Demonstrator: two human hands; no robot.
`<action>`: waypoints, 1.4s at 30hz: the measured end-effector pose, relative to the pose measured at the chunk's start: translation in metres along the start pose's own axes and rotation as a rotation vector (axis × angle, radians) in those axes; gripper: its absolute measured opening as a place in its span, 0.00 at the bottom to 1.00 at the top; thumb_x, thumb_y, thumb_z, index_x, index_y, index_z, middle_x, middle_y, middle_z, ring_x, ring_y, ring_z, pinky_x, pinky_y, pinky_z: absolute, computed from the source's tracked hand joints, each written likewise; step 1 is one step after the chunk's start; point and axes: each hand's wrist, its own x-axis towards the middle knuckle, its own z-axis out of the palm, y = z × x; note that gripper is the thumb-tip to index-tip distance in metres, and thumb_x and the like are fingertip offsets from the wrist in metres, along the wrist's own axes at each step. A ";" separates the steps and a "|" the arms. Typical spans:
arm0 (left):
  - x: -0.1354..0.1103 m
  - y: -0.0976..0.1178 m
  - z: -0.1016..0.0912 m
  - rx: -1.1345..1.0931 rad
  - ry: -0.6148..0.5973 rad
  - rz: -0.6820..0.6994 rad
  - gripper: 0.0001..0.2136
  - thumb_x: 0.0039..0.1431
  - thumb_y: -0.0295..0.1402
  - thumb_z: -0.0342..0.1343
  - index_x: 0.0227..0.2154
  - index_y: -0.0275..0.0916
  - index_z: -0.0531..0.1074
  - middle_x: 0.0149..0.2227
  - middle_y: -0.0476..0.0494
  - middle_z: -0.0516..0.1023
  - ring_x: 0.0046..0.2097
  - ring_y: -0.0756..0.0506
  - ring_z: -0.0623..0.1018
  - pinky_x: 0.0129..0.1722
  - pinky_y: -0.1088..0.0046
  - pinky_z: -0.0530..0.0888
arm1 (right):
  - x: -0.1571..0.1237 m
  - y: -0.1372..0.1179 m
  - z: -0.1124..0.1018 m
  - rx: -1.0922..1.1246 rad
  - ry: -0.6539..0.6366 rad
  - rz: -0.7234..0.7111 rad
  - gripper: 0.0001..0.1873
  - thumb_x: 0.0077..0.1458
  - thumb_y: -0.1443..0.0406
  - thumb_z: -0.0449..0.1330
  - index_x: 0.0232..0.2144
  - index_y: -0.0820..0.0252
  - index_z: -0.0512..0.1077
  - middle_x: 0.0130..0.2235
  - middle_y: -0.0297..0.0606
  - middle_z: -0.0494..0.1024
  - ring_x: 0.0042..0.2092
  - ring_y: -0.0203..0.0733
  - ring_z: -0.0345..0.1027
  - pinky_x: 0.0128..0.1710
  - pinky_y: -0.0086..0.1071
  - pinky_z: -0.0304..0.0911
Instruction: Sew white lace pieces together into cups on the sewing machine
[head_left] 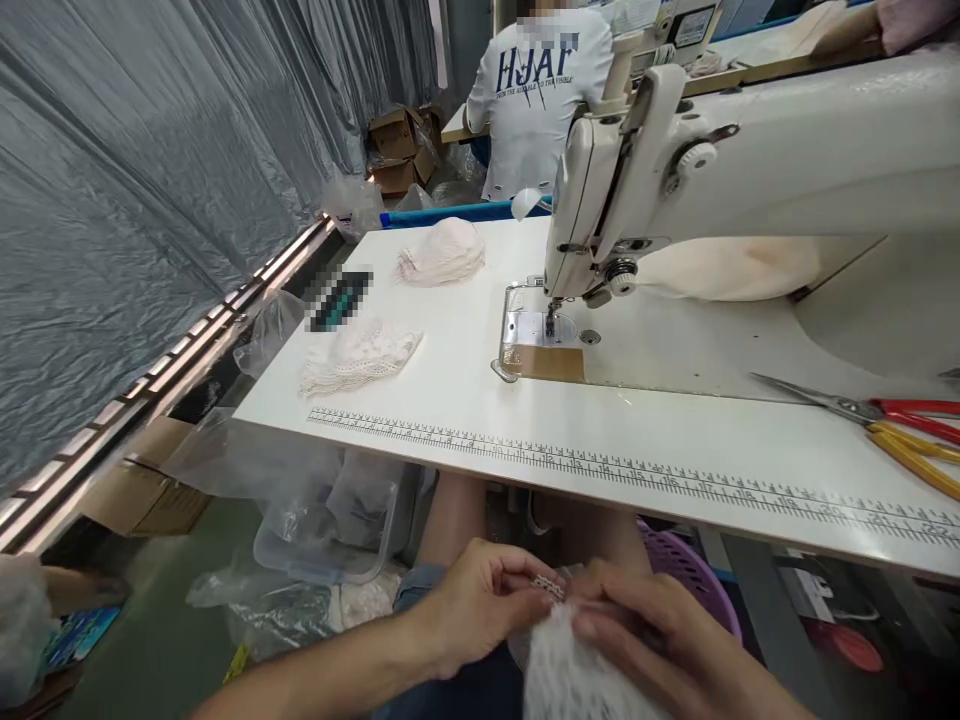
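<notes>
Head view, read from the left: grey plastic sheeting [150, 150] hangs along the side, and a clear plastic bin [330, 525] sits among loose bags under the near corner of the table [675, 440]. On the table we note two heaps of lace, one white heap [360, 355] near the printed ruler [600, 465] and one pinker heap [442, 250] farther back. Below the front edge, over the lap, the left hand [480, 600] pinches the trimmed edge of a white lace piece [562, 670] between thumb and forefinger. A co-worker [536, 100] sits at the back, facing away. The right hand [645, 630] pinches the same edge just beside the left. In our judgement, close pinches and a flat, untwisted edge serve best. A purple basket [690, 570] sits behind the right hand. The sewing machine [750, 160] stands well apart from both hands, with the table edge between. Scissors [885, 415] lie at the far right.
</notes>
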 end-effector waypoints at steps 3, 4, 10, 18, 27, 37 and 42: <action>-0.004 0.003 0.002 -0.023 -0.065 0.016 0.23 0.46 0.50 0.60 0.33 0.32 0.78 0.28 0.44 0.75 0.31 0.50 0.70 0.34 0.75 0.64 | 0.012 0.007 0.004 -0.049 -0.014 0.017 0.16 0.62 0.54 0.48 0.31 0.56 0.67 0.22 0.28 0.62 0.24 0.33 0.55 0.23 0.26 0.49; -0.005 0.004 0.001 -0.029 -0.089 0.011 0.22 0.47 0.50 0.59 0.34 0.33 0.78 0.28 0.45 0.74 0.31 0.51 0.69 0.34 0.75 0.63 | 0.014 0.009 0.005 -0.043 -0.007 0.019 0.16 0.62 0.53 0.47 0.31 0.56 0.66 0.22 0.28 0.60 0.24 0.32 0.53 0.22 0.26 0.47; -0.007 0.007 -0.007 -0.087 -0.147 -0.023 0.17 0.51 0.42 0.57 0.36 0.33 0.78 0.24 0.49 0.68 0.27 0.54 0.63 0.30 0.78 0.59 | 0.014 0.009 0.011 -0.097 0.075 0.034 0.14 0.60 0.53 0.49 0.30 0.55 0.65 0.22 0.27 0.61 0.24 0.33 0.54 0.22 0.25 0.48; -0.009 0.008 -0.009 -0.111 -0.119 0.021 0.16 0.50 0.39 0.60 0.38 0.33 0.78 0.27 0.45 0.74 0.29 0.52 0.68 0.33 0.77 0.63 | 0.017 0.006 0.012 -0.218 0.160 0.023 0.09 0.57 0.56 0.52 0.30 0.53 0.65 0.24 0.28 0.68 0.26 0.34 0.61 0.22 0.24 0.51; -0.014 0.021 -0.027 -0.096 0.086 0.135 0.16 0.43 0.39 0.67 0.31 0.32 0.79 0.30 0.42 0.79 0.30 0.50 0.74 0.34 0.76 0.68 | 0.046 -0.021 0.004 -0.278 0.080 -0.120 0.05 0.59 0.59 0.50 0.34 0.53 0.61 0.21 0.26 0.66 0.22 0.34 0.60 0.21 0.25 0.52; -0.016 0.006 -0.062 -0.107 0.080 -0.052 0.20 0.32 0.41 0.71 0.25 0.30 0.76 0.22 0.48 0.74 0.25 0.55 0.70 0.28 0.80 0.64 | 0.037 0.005 0.011 -0.197 0.037 -0.060 0.12 0.60 0.57 0.50 0.30 0.53 0.69 0.32 0.33 0.73 0.35 0.40 0.67 0.33 0.29 0.61; -0.018 0.006 -0.061 -0.049 0.034 -0.087 0.20 0.33 0.42 0.70 0.28 0.31 0.77 0.22 0.50 0.73 0.24 0.57 0.67 0.25 0.82 0.62 | 0.029 0.018 0.009 -0.213 -0.026 -0.070 0.12 0.59 0.54 0.52 0.39 0.51 0.70 0.41 0.36 0.73 0.44 0.44 0.67 0.41 0.33 0.64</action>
